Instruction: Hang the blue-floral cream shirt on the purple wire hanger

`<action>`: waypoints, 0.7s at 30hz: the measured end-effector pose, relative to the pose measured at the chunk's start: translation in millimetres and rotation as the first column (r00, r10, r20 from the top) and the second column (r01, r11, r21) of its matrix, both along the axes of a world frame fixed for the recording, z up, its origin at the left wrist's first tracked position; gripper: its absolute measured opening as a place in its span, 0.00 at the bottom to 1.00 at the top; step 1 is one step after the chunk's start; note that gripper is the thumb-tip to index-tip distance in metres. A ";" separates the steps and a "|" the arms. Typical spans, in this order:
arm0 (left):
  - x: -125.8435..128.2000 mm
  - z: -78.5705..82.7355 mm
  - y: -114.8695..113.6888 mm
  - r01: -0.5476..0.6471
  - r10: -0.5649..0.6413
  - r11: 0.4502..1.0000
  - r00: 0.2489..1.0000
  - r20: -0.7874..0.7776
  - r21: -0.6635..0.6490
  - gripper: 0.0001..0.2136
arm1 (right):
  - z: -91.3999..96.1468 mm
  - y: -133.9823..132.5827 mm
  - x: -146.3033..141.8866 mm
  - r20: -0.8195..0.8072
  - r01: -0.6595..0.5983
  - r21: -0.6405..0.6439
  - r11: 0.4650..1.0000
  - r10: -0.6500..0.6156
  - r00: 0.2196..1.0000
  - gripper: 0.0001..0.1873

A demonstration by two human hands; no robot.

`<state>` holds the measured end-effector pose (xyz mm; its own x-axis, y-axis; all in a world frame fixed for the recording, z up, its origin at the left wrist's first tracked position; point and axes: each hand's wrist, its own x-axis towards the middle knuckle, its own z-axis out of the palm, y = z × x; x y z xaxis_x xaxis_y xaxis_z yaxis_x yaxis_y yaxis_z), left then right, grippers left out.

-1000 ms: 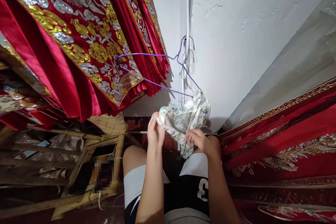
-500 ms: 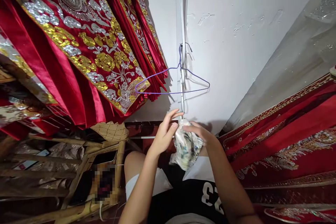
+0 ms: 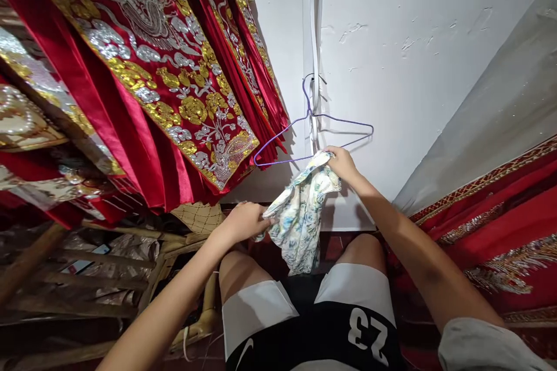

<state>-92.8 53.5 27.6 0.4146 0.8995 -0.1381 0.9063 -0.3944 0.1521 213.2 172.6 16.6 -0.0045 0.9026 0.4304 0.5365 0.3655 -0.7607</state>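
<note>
A small pale cloth with a blue and green flower print (image 3: 300,214) hangs stretched between my two hands above my knees. My left hand (image 3: 243,222) is closed on its lower left corner. My right hand (image 3: 342,163) is closed on its upper right corner, raised close under the bottom wire of a purple wire hanger (image 3: 313,139). The hanger hangs bare from a cable on the white wall (image 3: 391,40).
Red garments with gold and silver embroidery (image 3: 165,69) hang at the upper left, more red embroidered fabric (image 3: 491,232) lies at the right. A bamboo frame (image 3: 143,266) with a woven piece stands at the lower left. My legs in black and white shorts are below.
The cloth came off the hanger, which swung back level. It was bunched between my hands, and now it is pulled out between them, my right hand lifted toward the hanger and my left lowered.
</note>
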 end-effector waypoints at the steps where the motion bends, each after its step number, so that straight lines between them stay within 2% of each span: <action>1: -3.4 -3.4 3.8 -0.014 0.014 1.000 1.000 -0.015 0.007 0.14 | -2.1 -1.2 4.2 0.013 -0.016 0.000 1.000 0.016 1.000 0.17; 3: -10.6 -12.4 15.8 -0.075 0.069 0.994 0.995 0.075 0.079 0.09 | -2.2 -10.5 13.4 0.005 -0.096 0.008 0.995 0.096 0.995 0.14; 5: -15.9 -16.6 31.7 -0.141 0.084 0.974 0.953 0.292 0.179 0.09 | 3.0 -23.6 21.9 -0.035 -0.181 0.024 0.983 0.182 0.983 0.12; 6: -16.7 -14.9 39.8 -0.160 0.063 0.966 0.909 0.413 0.205 0.09 | 6.8 -29.6 25.1 -0.051 -0.211 0.027 0.977 0.212 0.976 0.10; 8: -13.1 -4.0 54.1 -0.175 0.003 0.963 0.766 0.643 0.204 0.08 | 14.6 -38.8 28.5 -0.070 -0.243 0.019 0.970 0.244 0.967 0.07; 11: 1.4 21.6 68.0 -0.208 -0.070 0.961 0.454 0.888 0.182 0.09 | 21.6 -47.2 25.2 -0.100 -0.268 -0.011 0.963 0.265 0.959 0.07; 13: 10.4 36.0 74.3 -0.274 -0.100 0.946 0.265 0.959 0.175 0.08 | 22.8 -51.9 20.3 -0.132 -0.288 -0.031 0.957 0.282 0.950 0.09; 15: 14.3 45.1 80.7 -0.328 -0.081 0.936 0.152 0.985 0.127 0.05 | 23.2 -56.2 17.3 -0.148 -0.298 -0.040 0.954 0.289 0.946 0.10; 17: 13.2 50.2 86.8 -0.327 -0.027 0.944 0.072 0.997 0.049 0.03 | 24.8 -57.9 19.5 -0.144 -0.283 -0.028 0.959 0.277 0.950 0.13; 19: 9.7 53.2 90.5 -0.266 0.039 0.963 0.012 0.999 -0.034 0.08 | 27.6 -53.9 28.5 -0.149 -0.230 0.008 0.973 0.229 0.962 0.20; 21: 7.3 55.4 90.8 -0.186 0.107 0.976 -0.023 0.994 -0.109 0.17 | 30.7 -42.7 43.3 -0.183 -0.122 0.060 0.991 0.131 0.974 0.31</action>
<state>-85.5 144.3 83.0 -0.0413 0.9484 0.3142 -0.0971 -0.3168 0.9435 256.5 129.9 47.3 -0.0331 0.8780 0.4775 0.3342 0.4600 -0.8226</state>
